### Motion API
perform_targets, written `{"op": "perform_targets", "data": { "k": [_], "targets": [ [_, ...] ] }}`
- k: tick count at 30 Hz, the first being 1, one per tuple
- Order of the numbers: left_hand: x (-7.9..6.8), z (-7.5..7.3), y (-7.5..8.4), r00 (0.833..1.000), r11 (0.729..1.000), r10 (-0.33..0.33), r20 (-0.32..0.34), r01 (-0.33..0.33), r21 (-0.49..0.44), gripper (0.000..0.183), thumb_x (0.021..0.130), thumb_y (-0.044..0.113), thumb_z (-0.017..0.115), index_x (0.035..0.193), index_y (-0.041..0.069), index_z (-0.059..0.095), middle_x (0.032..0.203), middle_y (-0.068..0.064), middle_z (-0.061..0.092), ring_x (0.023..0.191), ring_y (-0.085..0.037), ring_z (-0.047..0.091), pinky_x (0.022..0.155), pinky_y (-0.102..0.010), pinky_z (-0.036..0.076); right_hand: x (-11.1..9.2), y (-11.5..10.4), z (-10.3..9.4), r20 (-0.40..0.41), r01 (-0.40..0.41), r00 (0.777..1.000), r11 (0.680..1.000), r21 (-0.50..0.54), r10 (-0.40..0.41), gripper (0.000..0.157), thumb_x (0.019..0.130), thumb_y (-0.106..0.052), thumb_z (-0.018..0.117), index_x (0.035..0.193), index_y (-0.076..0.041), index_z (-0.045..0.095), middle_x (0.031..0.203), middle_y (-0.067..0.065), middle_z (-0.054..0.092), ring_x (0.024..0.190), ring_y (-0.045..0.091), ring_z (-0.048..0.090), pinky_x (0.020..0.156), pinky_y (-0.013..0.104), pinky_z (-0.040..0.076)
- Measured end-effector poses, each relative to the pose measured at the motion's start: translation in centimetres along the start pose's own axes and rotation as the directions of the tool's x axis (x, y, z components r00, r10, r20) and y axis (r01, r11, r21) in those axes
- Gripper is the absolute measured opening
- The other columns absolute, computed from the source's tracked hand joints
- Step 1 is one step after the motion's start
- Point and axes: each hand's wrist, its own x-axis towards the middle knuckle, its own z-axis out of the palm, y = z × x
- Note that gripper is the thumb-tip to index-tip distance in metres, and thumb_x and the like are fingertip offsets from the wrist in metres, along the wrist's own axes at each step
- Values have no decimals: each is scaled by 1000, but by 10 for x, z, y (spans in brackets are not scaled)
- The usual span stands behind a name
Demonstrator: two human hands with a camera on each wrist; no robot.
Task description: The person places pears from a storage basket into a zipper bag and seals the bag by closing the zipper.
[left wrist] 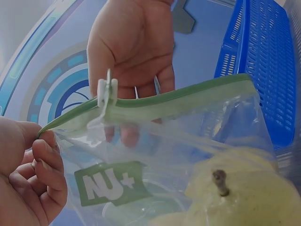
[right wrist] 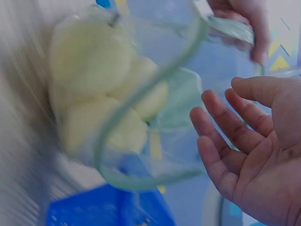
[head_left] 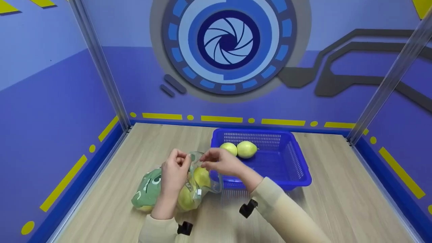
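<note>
A clear zip bag with a green printed face lies on the table and holds several yellow-green pears. My left hand pinches the end of its green zip edge between thumb and curled fingers. A white slider sits on that edge near the pinch. The bag's mouth gapes in the right wrist view. My right hand is at the mouth, its fingers spread and loosely bent with nothing held. In the left wrist view, its fingertips show through the clear plastic.
A blue plastic basket stands right behind the bag, with two pears in its back left part. Printed blue panels wall the wooden table at the back and sides, with metal posts at the corners.
</note>
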Motion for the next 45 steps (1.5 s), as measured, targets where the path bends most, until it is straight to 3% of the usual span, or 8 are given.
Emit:
{"op": "perform_targets", "data": {
  "k": [7, 13, 20, 24, 28, 31, 36, 45],
  "targets": [
    [-1, -1, -2, 1000, 1000, 18, -8, -18, 5, 8, 98, 9, 67, 92, 5, 62, 66, -1, 62, 54, -8, 47, 52, -21, 39, 17, 19, -45, -228, -4, 974, 1000, -2, 4, 16, 94, -5, 68, 107, 3, 69, 95, 17, 73, 76, 13, 64, 72, 26, 54],
    [-2, -1, -3, 1000, 1000, 9, -9, -9, 20, 8, 97, 9, 67, 92, 5, 62, 65, -1, 62, 55, -8, 47, 54, -21, 39, 25, 53, -74, -386, -188, 911, 980, -70, 147, 33, 95, -11, 67, 125, 1, 63, 123, 23, 70, 111, 37, 68, 98, 47, 53],
    [-2, -2, -1, 1000, 1000, 14, -10, -14, 20, 8, 97, 9, 67, 92, 5, 62, 67, -2, 63, 57, -9, 47, 54, -21, 39, 19, 98, -83, -388, -377, 874, 912, -164, 292, 60, 92, -13, 68, 146, 2, 47, 154, 28, 46, 145, 47, 40, 120, 57, 33],
    [-3, -2, -1, 1000, 1000, 3, 0, -3, 18, 8, 97, 9, 67, 92, 5, 62, 67, -1, 62, 57, -9, 47, 54, -21, 38, 14, 116, -83, -382, -401, 876, 886, -233, 296, 72, 86, -10, 73, 151, 1, 43, 160, 31, 34, 151, 52, 26, 124, 61, 21],
    [-3, -3, -1, 1000, 1000, 1, 1, -1, 20, 8, 98, 8, 67, 93, 6, 62, 67, -1, 61, 56, -9, 47, 53, -21, 38, 11, 130, -82, -328, -379, 903, 877, -295, 279, 79, 82, -10, 76, 152, -1, 41, 163, 34, 25, 150, 60, 17, 123, 68, 15],
    [-3, -3, -1, 1000, 1000, -3, 5, 3, 21, 8, 98, 8, 67, 93, 5, 62, 67, -1, 60, 56, -9, 47, 52, -21, 39, 11, 134, -81, -282, -396, 909, 850, -347, 308, 81, 81, -12, 76, 154, -5, 41, 162, 33, 26, 149, 61, 18, 120, 71, 19],
    [-3, -5, -2, 1000, 1000, -8, 2, 8, 23, 8, 97, 7, 67, 93, 5, 62, 67, -2, 60, 57, -10, 48, 53, -20, 39, 9, 129, -79, -316, -491, 867, 771, -405, 386, 72, 85, -17, 78, 150, -13, 49, 153, 28, 32, 143, 52, 26, 109, 72, 36],
    [-2, 1, -2, 1000, 1000, 21, 2, -21, 21, 8, 97, 9, 68, 92, 6, 62, 66, 0, 62, 56, -8, 46, 55, -21, 38, 3, 132, -82, -367, -541, 838, 704, -460, 404, 69, 82, -26, 85, 140, -16, 49, 146, 35, 39, 132, 60, 41, 100, 70, 46]
  ]
}}
